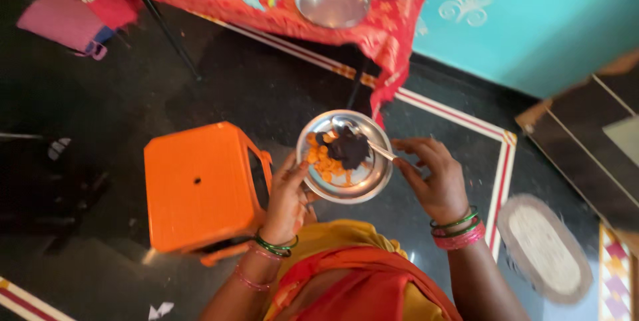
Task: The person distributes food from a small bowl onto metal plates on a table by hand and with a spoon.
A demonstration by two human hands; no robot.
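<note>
Dark floor, steel plate [344,188] betw. hands, left [287,198] under rim, right [436,178] w/ spoon [379,151]

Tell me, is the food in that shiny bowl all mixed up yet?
Not yet. Already in: orange pieces and a dark lump sit in the steel bowl. In hand: the left hand holds the bowl, and the right hand works a spoon into the lump. Left: the two foods lie separate, unmixed.

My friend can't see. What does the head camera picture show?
A person's left hand holds a steel plate of orange pieces and a dark lump, while the right hand holds a spoon over it. An orange plastic stool stands beside.
</note>
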